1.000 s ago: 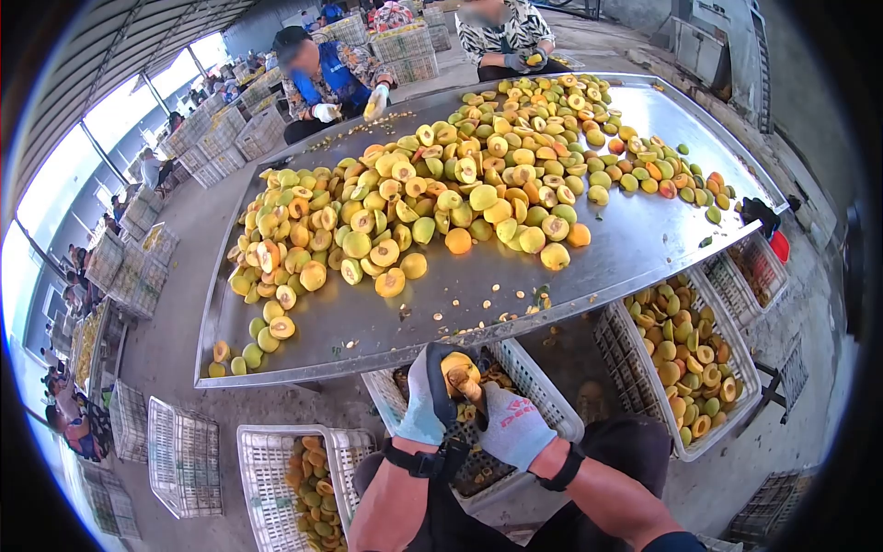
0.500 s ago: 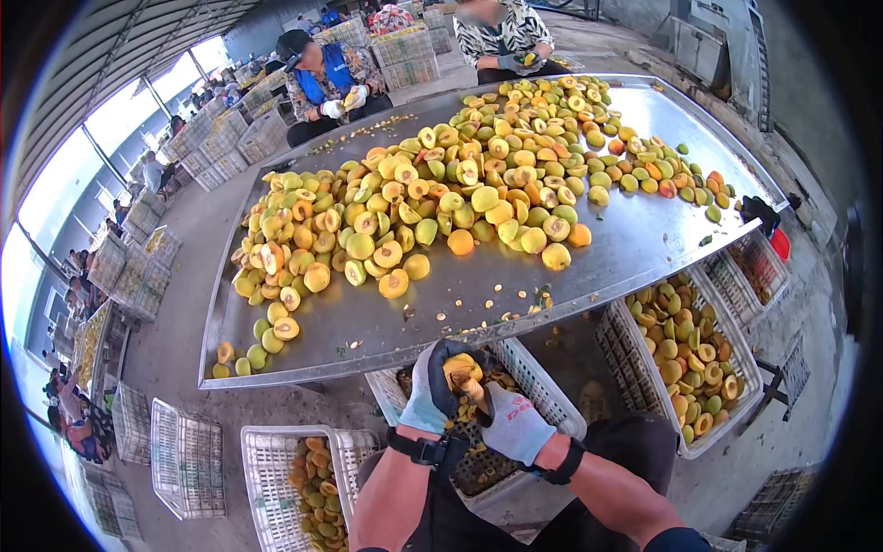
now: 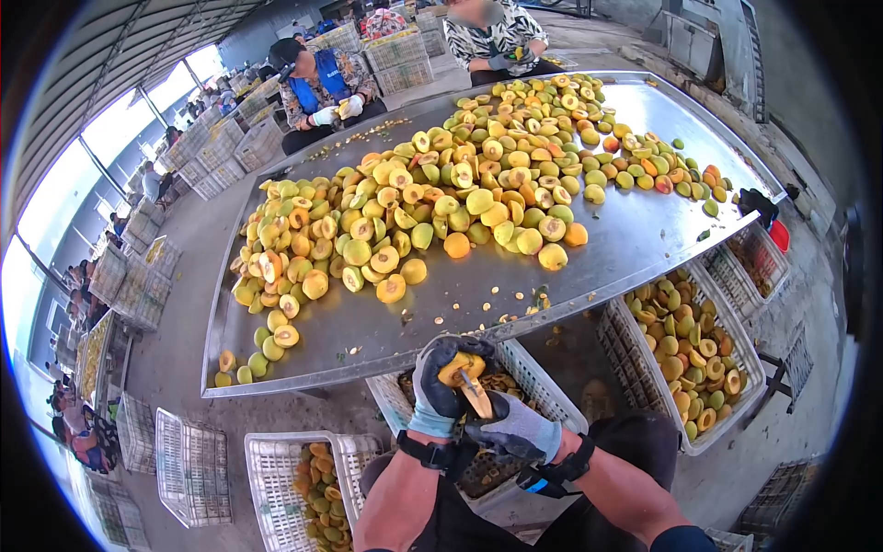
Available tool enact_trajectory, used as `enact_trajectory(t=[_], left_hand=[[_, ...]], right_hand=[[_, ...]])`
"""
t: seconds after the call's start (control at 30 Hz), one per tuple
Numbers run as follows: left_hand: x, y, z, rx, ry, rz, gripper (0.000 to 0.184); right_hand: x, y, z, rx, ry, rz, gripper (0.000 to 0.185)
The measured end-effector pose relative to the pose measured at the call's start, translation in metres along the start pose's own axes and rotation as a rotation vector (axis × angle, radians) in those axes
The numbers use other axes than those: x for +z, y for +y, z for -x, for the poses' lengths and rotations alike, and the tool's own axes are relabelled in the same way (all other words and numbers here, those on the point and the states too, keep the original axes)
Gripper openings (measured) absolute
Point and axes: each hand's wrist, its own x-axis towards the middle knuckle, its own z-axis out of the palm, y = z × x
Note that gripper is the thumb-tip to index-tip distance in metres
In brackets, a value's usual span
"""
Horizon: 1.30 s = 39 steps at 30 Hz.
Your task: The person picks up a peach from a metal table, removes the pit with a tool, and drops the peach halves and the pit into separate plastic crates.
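Observation:
My left hand (image 3: pixel 436 386), in a grey glove with dark coating, is closed round a halved yellow peach (image 3: pixel 463 368) whose cut face is turned towards me. My right hand (image 3: pixel 517 429), gloved alike, grips a wooden-handled pitting tool (image 3: pixel 477 396); its thin metal end meets the middle of the peach. Both hands are just off the table's near edge, above a white plastic crate (image 3: pixel 543 382) with scraps in it. Beyond them a large heap of peach halves (image 3: pixel 432 198) covers much of the metal table (image 3: pixel 635 244).
Right of my knees stands a crate (image 3: pixel 759 377) full of peach halves, and another crate (image 3: pixel 262 478) with halves stands at left. Two co-workers (image 3: pixel 322 87) sit across the table. Stacked crates (image 3: pixel 120 276) line the left side. Small scraps lie along the table's near edge.
My right hand has turned over, bringing its dark coated side into view and tilting the tool. The peach's cut side now faces me more. The view has shifted slightly.

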Motion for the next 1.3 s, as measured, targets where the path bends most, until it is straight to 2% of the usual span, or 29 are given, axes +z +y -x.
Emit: enact_trajectory(t=[0.03,0.17,0.23,0.27,0.33,0.37,0.4,0.47,0.5,0.53,0.6,0.67,0.7,0.73,0.8,0.83,0.87,0.93,0.97,1.0,1.07,1.13,1.2,1.23,1.3], left_hand=[[-0.003,-0.003,0.000,0.036,0.004,-0.055,0.021],[-0.006,0.000,0.001,-0.032,-0.018,0.114,0.019],[0.000,0.010,0.001,-0.120,-0.070,0.043,0.034],[0.002,0.012,0.001,-0.120,-0.071,0.044,0.034],[0.004,0.015,0.003,-0.056,-0.088,-0.232,0.031],[-0.001,0.014,-0.003,-0.343,-0.027,0.220,0.019],[-0.001,0.017,-0.004,-0.343,-0.026,0.221,0.019],[0.001,0.022,-0.006,-0.405,0.021,0.396,0.021],[-0.003,0.016,-0.008,-0.180,-0.025,0.073,0.023],[-0.009,0.012,-0.011,-0.175,-0.023,0.074,0.023],[-0.012,0.018,-0.018,-0.359,-0.023,0.429,0.022],[-0.010,0.026,-0.014,-0.120,-0.014,-0.055,0.022],[-0.010,0.040,-0.009,-0.162,-0.017,0.078,0.026],[-0.011,0.045,-0.005,0.073,-0.075,-0.386,0.032],[-0.012,0.070,0.000,-0.389,-0.001,0.478,0.038],[-0.015,0.075,0.004,-0.380,0.007,0.461,0.040],[-0.018,0.078,0.009,-0.376,0.010,0.452,0.040],[-0.025,0.082,0.019,0.185,-0.213,-0.774,0.039],[-0.040,0.081,0.019,0.116,-0.185,-0.661,0.037],[-0.047,0.080,0.020,0.120,-0.181,-0.666,0.037],[-0.058,0.076,0.022,0.330,-0.234,-0.940,0.054],[-0.044,0.087,0.032,0.364,-0.284,-0.981,0.051],[-0.032,0.089,0.038,-0.213,-0.191,-0.003,0.046],[-0.030,0.089,0.039,-0.211,-0.192,-0.006,0.046],[-0.030,0.088,0.041,0.142,-0.348,-0.497,0.037]], right_hand=[[0.003,-0.005,0.003,0.074,-0.038,-0.135,0.024],[-0.003,0.004,-0.003,0.053,-0.072,-0.080,0.027],[-0.004,0.012,-0.010,-0.147,-0.029,0.238,0.042],[-0.008,0.025,-0.016,-0.148,-0.028,0.238,0.042],[-0.013,0.049,-0.025,-0.275,0.066,0.451,0.049],[-0.010,0.052,-0.024,-0.318,0.099,0.454,0.049],[-0.006,0.048,-0.022,-0.317,0.098,0.455,0.049],[-0.002,0.037,-0.020,-0.243,0.103,0.687,0.046],[0.000,0.033,-0.017,-0.243,0.101,0.689,0.046],[0.000,0.029,-0.015,-0.212,0.087,0.759,0.043],[0.001,0.014,-0.009,-0.185,0.068,0.830,0.040],[-0.001,-0.001,0.000,-0.041,0.112,1.237,0.037],[-0.002,0.006,0.008,-0.169,0.233,1.416,0.034],[0.000,0.003,0.011,-0.171,0.229,1.412,0.034],[0.005,-0.005,0.017,-0.193,0.305,1.535,0.030],[0.007,-0.002,0.017,-0.296,0.389,1.522,0.027],[0.008,0.000,0.016,-0.302,0.388,1.514,0.027],[0.009,0.000,0.014,-0.423,0.470,1.431,0.026],[0.007,0.003,0.008,-0.390,0.453,1.278,0.023],[0.009,0.004,0.008,-0.396,0.449,1.275,0.023],[0.011,0.003,0.007,-0.400,0.433,1.111,0.020],[0.012,0.005,0.007,-0.416,0.432,1.124,0.019],[0.013,0.006,0.007,-0.431,0.432,1.133,0.018],[0.012,0.005,0.007,-0.416,0.409,1.173,0.019],[0.009,0.005,0.007,-0.402,0.385,1.214,0.021]])
